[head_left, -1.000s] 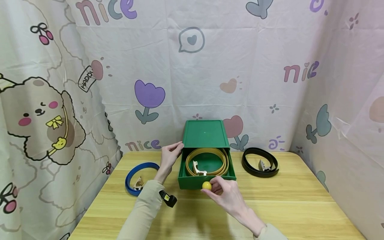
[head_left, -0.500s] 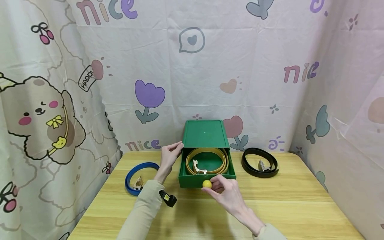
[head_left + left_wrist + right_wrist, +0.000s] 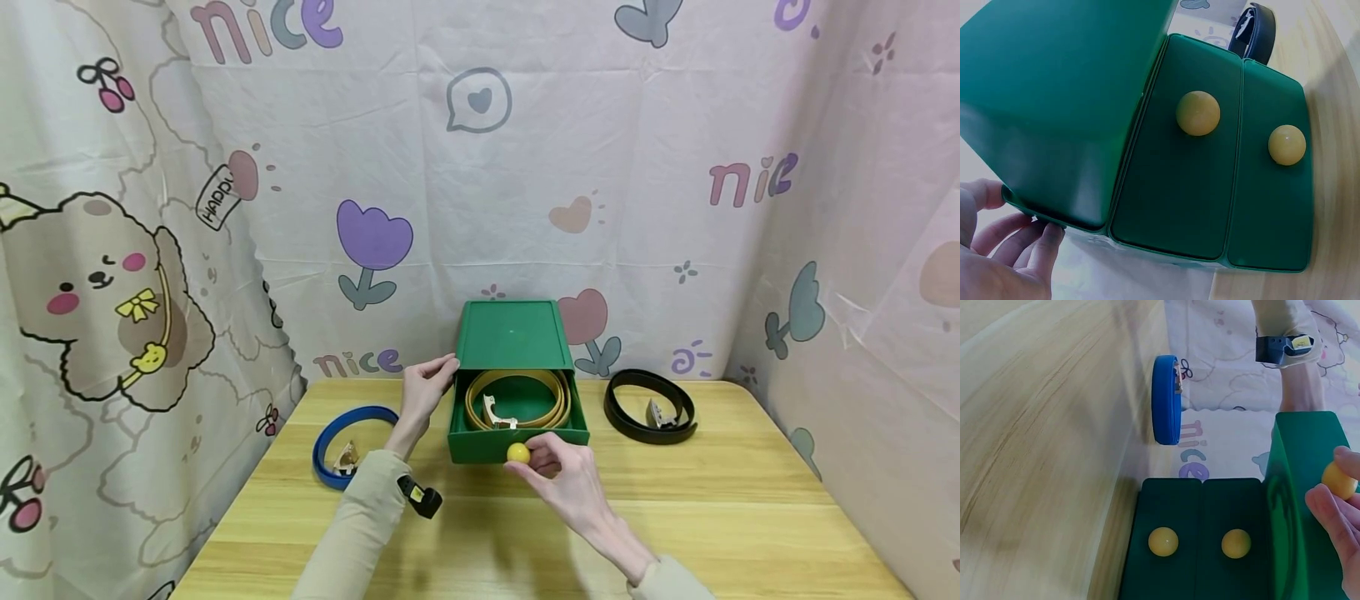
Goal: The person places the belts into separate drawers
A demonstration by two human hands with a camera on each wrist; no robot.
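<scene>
A green drawer box (image 3: 513,333) stands at the back of the table with its top drawer (image 3: 480,448) pulled partway out. Inside that drawer lies a coiled tan belt (image 3: 564,404) with a metal buckle. My right hand (image 3: 572,483) pinches the yellow round knob (image 3: 517,452) on the drawer front between thumb and fingers. At the box's upper left edge, my left hand (image 3: 423,392) grips the corner; the left wrist view shows the thumb and fingers (image 3: 1047,240) on either side of it. Two lower drawers, each with a yellow knob (image 3: 1163,542), are closed below.
A coiled blue belt (image 3: 321,450) with a gold-coloured buckle lies to the left, partly behind the left forearm. On the right is a coiled black belt (image 3: 618,417) with a silver buckle. A printed curtain (image 3: 480,208) hangs behind and beside the wooden table (image 3: 712,525).
The top drawer has slid a little further into the box, its front moving away from me with the knob and my right hand. My left hand has stayed at the box corner.
</scene>
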